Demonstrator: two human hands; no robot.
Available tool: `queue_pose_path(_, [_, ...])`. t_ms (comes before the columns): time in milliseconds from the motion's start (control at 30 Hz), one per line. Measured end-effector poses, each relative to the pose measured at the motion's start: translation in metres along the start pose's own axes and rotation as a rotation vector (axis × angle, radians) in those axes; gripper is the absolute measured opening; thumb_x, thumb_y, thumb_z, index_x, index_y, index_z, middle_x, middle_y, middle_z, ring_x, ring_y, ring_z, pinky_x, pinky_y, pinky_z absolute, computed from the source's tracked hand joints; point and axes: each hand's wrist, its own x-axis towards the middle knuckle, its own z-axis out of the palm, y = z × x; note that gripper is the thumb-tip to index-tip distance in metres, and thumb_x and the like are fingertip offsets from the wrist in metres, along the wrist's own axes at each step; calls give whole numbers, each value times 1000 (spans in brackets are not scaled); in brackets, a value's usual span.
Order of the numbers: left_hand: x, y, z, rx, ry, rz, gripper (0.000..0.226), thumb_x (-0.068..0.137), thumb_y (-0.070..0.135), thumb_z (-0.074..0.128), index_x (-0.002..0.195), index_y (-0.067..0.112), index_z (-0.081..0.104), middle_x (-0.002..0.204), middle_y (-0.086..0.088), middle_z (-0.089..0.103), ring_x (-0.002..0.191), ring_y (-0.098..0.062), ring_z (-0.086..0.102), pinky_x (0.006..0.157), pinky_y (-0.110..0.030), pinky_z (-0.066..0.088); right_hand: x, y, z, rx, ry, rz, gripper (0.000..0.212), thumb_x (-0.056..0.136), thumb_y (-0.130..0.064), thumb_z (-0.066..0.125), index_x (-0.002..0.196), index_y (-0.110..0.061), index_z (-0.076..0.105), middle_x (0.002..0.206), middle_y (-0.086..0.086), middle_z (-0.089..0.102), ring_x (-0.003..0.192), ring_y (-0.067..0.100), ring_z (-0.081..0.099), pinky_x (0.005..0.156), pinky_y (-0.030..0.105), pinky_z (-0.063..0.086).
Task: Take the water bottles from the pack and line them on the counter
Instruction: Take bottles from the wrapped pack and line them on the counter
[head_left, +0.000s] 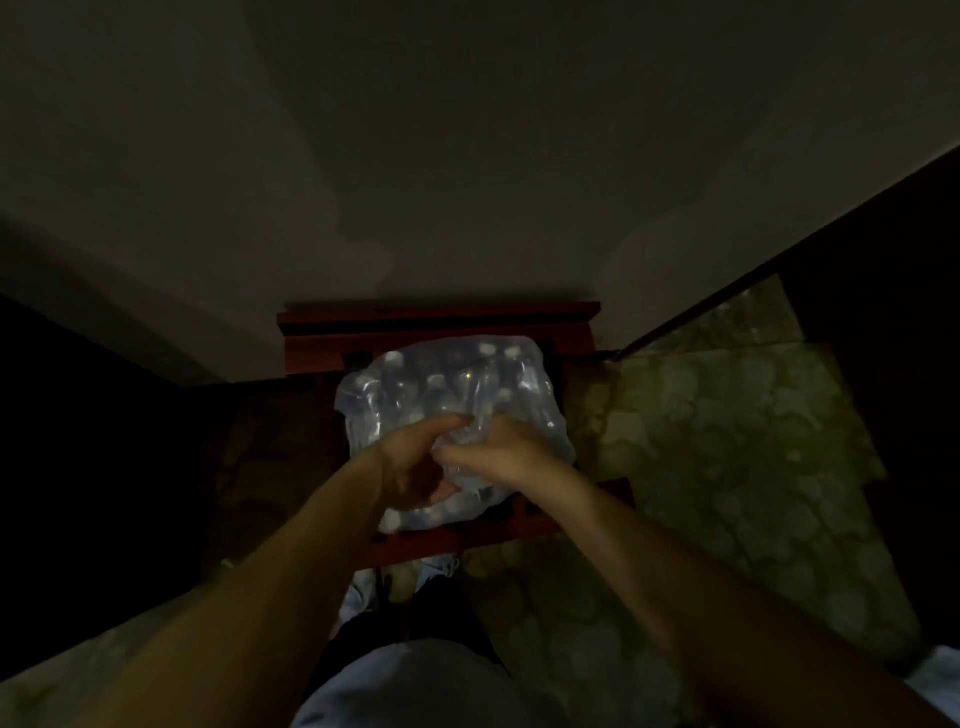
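Both hands, our left hand (410, 457) and right hand (498, 452), pinch bunched clear plastic wrap on the shrink-wrapped pack of water bottles (447, 410), which sits on a reddish wooden stand (441, 325). We judge the opening step underway; next we need a firm outward tear before lifting any bottle.

Head cam, single wide-angle view, looking steeply down and fwd.

Mounted at the person's head; lens points down past the torso and both forearms, which enter from the bottom edge and converge near frame centre. Closest content: arms, close to the lens. Mid-range, centre: the clear shrink-wrapped plastic pack of water bottles (449, 415) on a reddish-brown wooden stand (441, 325). Far, top half: plain pale wall. Edges bend from wide-angle distortion. Scene dim. No 2nd view, so no overlap.
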Motion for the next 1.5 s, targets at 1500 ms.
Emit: queue_pose_path(1500, [-21, -34, -94, 67, 209, 258, 48, 89, 29, 61, 130, 5, 57, 132, -25, 59, 123, -45, 55, 104, -60, 44, 154, 37, 127, 620, -32, 230, 16, 86, -19, 70, 99, -12, 66, 94, 10, 72, 74, 21, 71, 58, 28, 56])
